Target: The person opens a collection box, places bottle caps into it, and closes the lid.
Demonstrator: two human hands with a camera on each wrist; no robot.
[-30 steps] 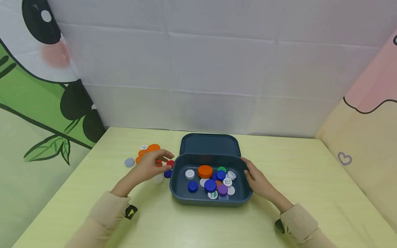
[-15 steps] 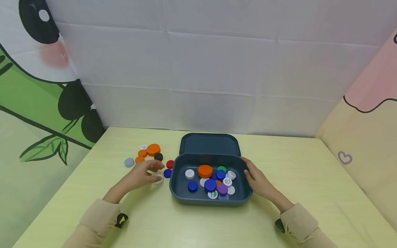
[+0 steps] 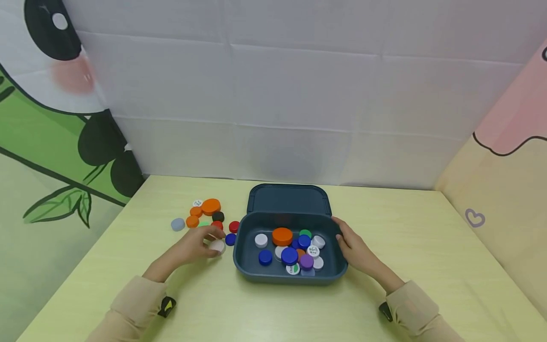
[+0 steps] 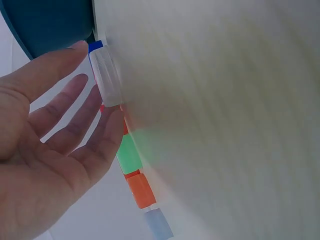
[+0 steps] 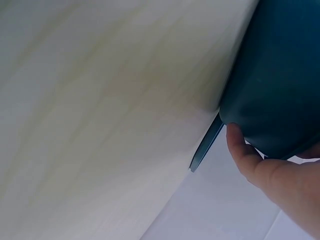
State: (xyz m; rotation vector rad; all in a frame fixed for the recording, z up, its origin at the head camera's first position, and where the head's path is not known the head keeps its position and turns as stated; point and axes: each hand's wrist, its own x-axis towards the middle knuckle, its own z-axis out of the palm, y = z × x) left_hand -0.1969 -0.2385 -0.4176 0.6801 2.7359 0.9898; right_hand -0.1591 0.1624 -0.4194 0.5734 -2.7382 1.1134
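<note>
A dark blue box [image 3: 290, 280] stands open on the table with several coloured bottle caps in it, a big orange cap [image 3: 282, 236] among them. Its lid [image 3: 289, 199] lies flat behind it. My left hand [image 3: 215, 241] is just left of the box and pinches a white cap [image 3: 218, 246] that sits on the table. The left wrist view shows the white cap [image 4: 106, 77] between the thumb and a fingertip of my left hand [image 4: 95, 82]. My right hand [image 3: 339, 230] holds the box's right wall, its thumb [image 5: 240, 147] against the outer side.
Loose caps lie left of the box: a large orange one [image 3: 211, 206], a grey one [image 3: 177, 224], a black one [image 3: 218, 216], a red one [image 3: 234, 226] and a blue one [image 3: 231, 239]. Fabric walls enclose the table at the back and on both sides.
My left hand has drawn back from the red and black caps towards me and settled on the white cap. The right hand and the box have not moved.
</note>
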